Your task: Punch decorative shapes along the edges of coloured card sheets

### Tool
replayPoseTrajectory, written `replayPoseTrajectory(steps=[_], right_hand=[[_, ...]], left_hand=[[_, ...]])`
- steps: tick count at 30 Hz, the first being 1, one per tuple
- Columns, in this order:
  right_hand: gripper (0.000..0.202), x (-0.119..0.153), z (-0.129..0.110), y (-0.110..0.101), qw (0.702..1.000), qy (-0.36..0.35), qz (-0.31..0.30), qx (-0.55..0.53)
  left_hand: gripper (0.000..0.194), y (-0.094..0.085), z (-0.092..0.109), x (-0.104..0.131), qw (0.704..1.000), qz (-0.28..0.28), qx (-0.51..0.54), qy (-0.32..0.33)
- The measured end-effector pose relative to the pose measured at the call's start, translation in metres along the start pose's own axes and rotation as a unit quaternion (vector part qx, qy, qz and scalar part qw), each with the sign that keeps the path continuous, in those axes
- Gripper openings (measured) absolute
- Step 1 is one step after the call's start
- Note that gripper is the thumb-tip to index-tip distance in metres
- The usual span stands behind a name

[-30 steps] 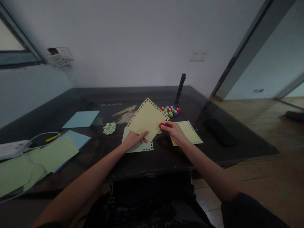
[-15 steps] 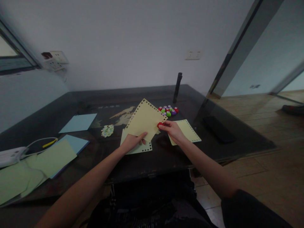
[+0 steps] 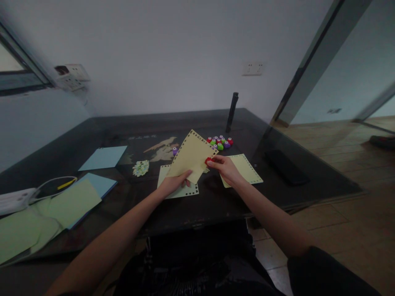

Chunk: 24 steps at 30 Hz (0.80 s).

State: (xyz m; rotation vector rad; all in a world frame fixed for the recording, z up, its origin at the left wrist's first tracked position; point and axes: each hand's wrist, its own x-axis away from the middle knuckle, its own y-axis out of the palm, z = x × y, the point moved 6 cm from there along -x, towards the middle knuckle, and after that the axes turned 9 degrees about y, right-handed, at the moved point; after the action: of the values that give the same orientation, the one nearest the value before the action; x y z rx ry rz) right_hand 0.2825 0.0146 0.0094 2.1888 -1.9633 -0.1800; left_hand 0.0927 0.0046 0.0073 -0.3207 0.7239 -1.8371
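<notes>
A pale yellow sheet of paper (image 3: pixel 191 156) with small shapes punched along its edges is held up, tilted, in my left hand (image 3: pixel 176 183), thumb on top at its lower edge. My right hand (image 3: pixel 226 167) is closed on a small red craft punch (image 3: pixel 209 161), which sits at the sheet's right edge. Beneath the raised sheet lies a paler punched sheet (image 3: pixel 188 192). Another punched yellow sheet (image 3: pixel 247 169) rests partly behind my right hand. Several red, green and purple craft punches (image 3: pixel 219 142) stand grouped behind the held sheet, and a purple punch (image 3: pixel 175 151) shows past its left edge.
A pile of tiny paper cutouts (image 3: pixel 141 168) lies left of centre. Farther left are a blue sheet (image 3: pixel 103 158), green sheets (image 3: pixel 77 203) and a white power strip (image 3: pixel 15 201) with a cable. A black upright stick (image 3: pixel 232 112) and a dark flat object (image 3: pixel 285 166) are on the right.
The held sheet has turned slightly, its top corner shifting right, and the purple punch at its left has come into view. Both hands keep their holds.
</notes>
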Motion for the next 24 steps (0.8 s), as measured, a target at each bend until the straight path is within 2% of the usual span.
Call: replayPoseTrajectory(steps=[7, 12, 24], right_hand=[[0.023, 0.001, -0.001, 0.0, 1.0, 0.012, 0.002, -0.007], [0.02, 0.001, -0.001, 0.001, 1.0, 0.015, -0.003, -0.018], [0.021, 0.001, 0.0, 0.0, 0.999, 0.028, 0.01, -0.037]], left_hand=[[0.048, -0.001, 0.005, 0.001, 1.0, -0.001, 0.028, -0.005], [0.048, 0.001, -0.002, 0.001, 0.999, -0.002, 0.031, -0.032], [0.049, 0.002, -0.003, 0.001, 0.999, -0.023, 0.019, -0.026]])
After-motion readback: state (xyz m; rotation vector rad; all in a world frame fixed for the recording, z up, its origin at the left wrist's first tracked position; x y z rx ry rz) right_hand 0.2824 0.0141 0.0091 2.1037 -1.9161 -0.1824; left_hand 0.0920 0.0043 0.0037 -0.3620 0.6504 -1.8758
